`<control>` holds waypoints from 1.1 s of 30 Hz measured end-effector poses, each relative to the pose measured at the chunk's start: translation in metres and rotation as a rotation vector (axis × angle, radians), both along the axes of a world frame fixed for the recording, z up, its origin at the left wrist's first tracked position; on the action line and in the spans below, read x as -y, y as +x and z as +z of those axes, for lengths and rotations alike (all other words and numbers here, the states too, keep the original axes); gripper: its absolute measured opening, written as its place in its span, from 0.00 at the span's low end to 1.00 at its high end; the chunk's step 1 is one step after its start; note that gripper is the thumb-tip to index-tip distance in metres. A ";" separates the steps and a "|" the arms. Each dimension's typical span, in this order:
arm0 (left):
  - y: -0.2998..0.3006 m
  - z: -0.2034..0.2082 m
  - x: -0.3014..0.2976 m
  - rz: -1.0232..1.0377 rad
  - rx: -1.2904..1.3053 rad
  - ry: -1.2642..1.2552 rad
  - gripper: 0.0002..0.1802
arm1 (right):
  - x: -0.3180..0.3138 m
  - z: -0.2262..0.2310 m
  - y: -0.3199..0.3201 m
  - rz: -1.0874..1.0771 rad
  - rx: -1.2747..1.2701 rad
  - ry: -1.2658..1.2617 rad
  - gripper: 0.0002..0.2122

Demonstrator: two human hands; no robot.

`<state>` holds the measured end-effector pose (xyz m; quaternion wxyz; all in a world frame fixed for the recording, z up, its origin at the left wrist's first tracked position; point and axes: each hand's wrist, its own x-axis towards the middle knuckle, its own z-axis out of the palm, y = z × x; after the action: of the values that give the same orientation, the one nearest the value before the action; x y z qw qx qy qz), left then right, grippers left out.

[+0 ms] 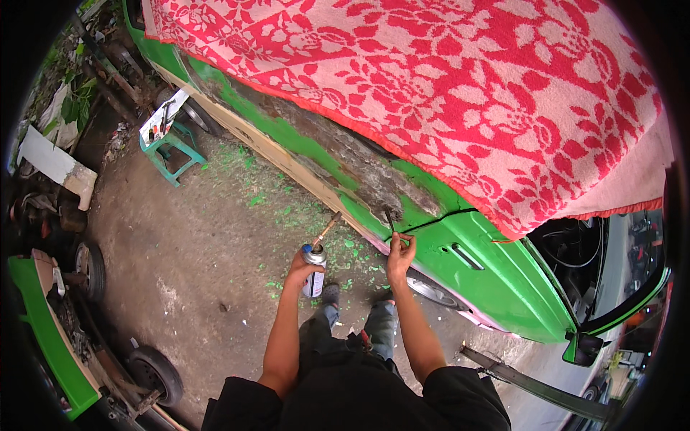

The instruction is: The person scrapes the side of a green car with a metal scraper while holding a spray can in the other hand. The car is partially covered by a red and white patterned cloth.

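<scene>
My left hand (299,271) is wrapped round the canister of a gas torch (315,281), held upright. The torch's brass nozzle (328,228) slants up toward the lower side of a green car (424,208). In my right hand (400,257), the fingers pinch a thin dark scraper-like tool (389,218); its far end meets the car's panel. There the green paint ends at a bare, rough brown-grey patch (374,179). Whether a flame burns cannot be seen.
A red and pink floral blanket (431,93) covers the car's upper part. Green paint flakes (251,197) litter the concrete floor. A green stool (176,151) holds tools at the far left. A loose tyre (154,373) and car parts lie at the near left, a long strip (535,388) at right.
</scene>
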<state>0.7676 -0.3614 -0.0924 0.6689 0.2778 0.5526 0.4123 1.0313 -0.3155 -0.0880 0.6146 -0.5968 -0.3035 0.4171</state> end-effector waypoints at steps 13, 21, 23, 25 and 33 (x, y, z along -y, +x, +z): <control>-0.007 -0.011 0.005 0.031 0.008 0.027 0.30 | 0.002 -0.024 -0.023 0.028 0.139 -0.174 0.13; -0.006 -0.009 0.002 0.040 -0.079 0.002 0.30 | 0.033 -0.040 -0.047 -0.415 0.142 -0.073 0.12; -0.003 -0.007 0.003 0.057 -0.062 -0.012 0.31 | 0.040 -0.052 -0.036 -0.195 -0.044 -0.253 0.12; -0.008 -0.012 0.006 0.052 -0.094 -0.011 0.31 | 0.030 -0.049 -0.033 0.019 0.020 -0.293 0.12; 0.008 -0.023 0.010 -0.040 0.068 0.020 0.32 | -0.028 -0.035 -0.029 0.142 0.428 -0.070 0.10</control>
<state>0.7758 -0.3717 -0.1152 0.6927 0.2814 0.5195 0.4136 1.0019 -0.2872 -0.1230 0.4843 -0.6696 -0.4537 0.3335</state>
